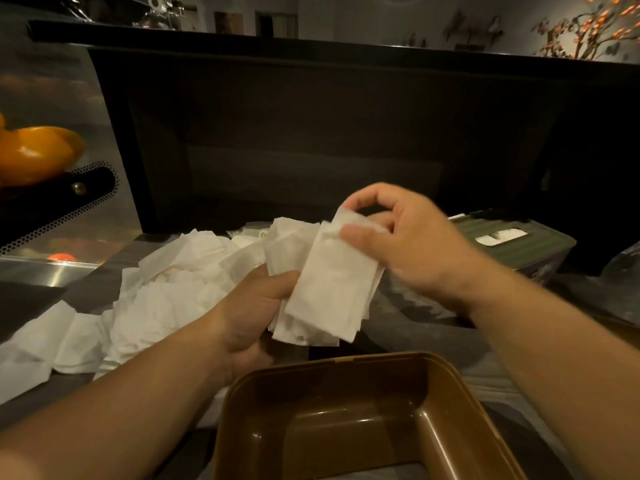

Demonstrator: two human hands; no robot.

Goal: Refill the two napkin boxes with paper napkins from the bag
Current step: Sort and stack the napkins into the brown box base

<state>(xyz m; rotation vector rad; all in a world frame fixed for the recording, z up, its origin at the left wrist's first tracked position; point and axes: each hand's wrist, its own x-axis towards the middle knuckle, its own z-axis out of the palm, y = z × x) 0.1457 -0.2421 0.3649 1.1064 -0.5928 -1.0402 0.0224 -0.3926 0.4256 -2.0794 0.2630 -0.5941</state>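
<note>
Both bare forearms reaching in from below. Left hand (pixel 254 306) curled, thumb on top, gripping napkin stack (pixel 322 292) from the left. Right hand (pixel 405 240) raised higher, slightly blurred, thumb and forefinger arched, fingertips (pixel 349 233) pinching the stack's top edge.

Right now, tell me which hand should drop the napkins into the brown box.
Left, probably. The left hand already grips the napkin stack from below, just above the open brown box. The right hand only pinches the top edge of the stack, so it could simply let go.
</note>
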